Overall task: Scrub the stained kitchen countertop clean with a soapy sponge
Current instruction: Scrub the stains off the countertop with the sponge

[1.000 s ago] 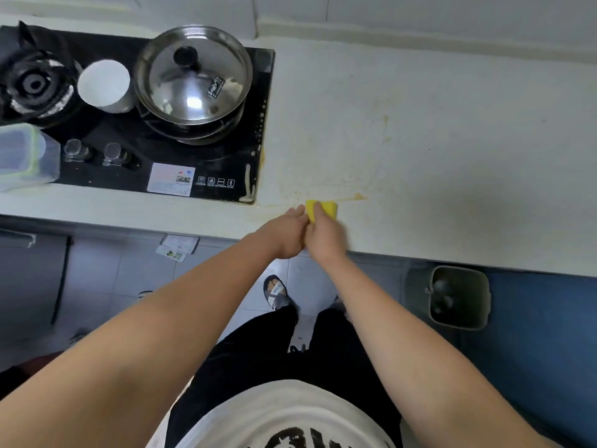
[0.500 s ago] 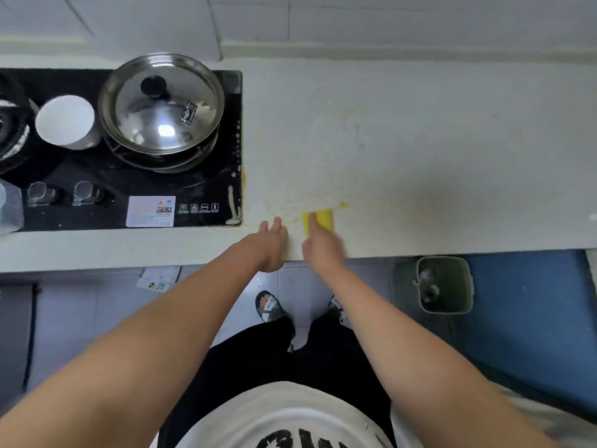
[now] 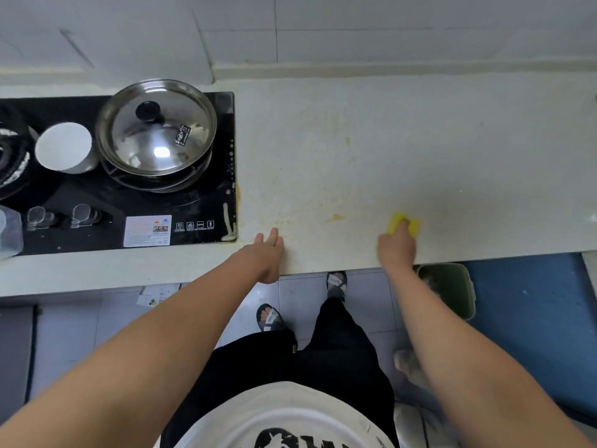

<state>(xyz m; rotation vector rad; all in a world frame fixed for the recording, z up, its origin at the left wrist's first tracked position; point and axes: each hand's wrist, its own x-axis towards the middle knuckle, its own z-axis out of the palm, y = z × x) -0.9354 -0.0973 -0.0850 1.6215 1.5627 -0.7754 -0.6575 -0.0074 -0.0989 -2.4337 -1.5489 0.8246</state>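
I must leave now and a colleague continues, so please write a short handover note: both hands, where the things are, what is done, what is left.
Left hand: open, fingers flat on the countertop at its front edge, near the stove.
Right hand: holds the sponge, pressed on the countertop near the front edge.
Done: cannot tell; no foam shows.
Left: the orange stain between the hands, and the yellowish speckles toward the stove.

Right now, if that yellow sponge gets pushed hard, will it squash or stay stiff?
The yellow sponge probably squashes; the right hand holds it with a finger across its top. Small under one hand, it looks light. Flat, it should slide on the countertop, not roll.
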